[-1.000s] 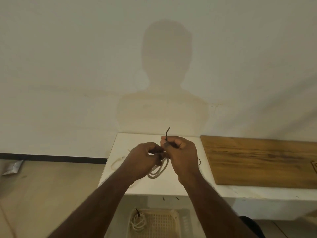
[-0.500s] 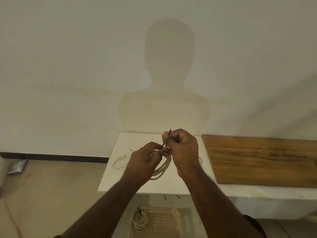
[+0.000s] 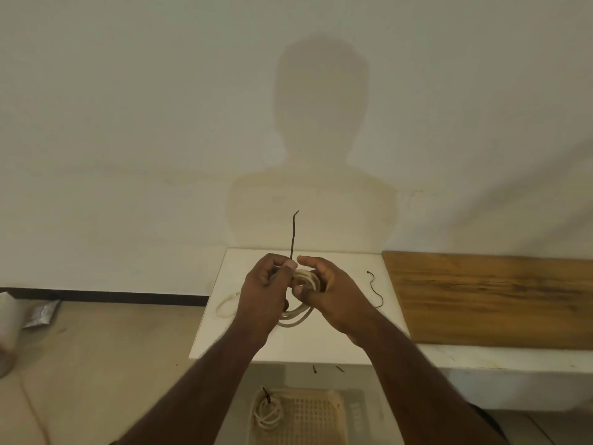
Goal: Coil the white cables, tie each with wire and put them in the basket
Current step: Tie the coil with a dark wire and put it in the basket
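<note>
Both my hands hold a coiled white cable [image 3: 298, 317] above the white table [image 3: 288, 348]. My left hand [image 3: 264, 292] pinches a dark tie wire [image 3: 292, 234] that sticks straight up from the coil. My right hand [image 3: 330, 297] grips the coil's top from the right. A second white cable [image 3: 226, 306] lies loose on the table's left side, and a spare dark wire [image 3: 374, 289] lies to the right. On the floor below, a pale lattice basket [image 3: 321, 415] contains one tied white coil [image 3: 268, 412].
A wooden board [image 3: 497, 297] lies on the table's right part. Two short wire scraps [image 3: 325, 368] lie under the table's front edge. A foil packet [image 3: 41, 313] and a white object [image 3: 8, 319] sit on the floor at the left.
The wire end, short above my right hand before, now stands long and upright from my left hand's pinch. My right hand has shifted to the coil's right side, uncovering the spare wire.
</note>
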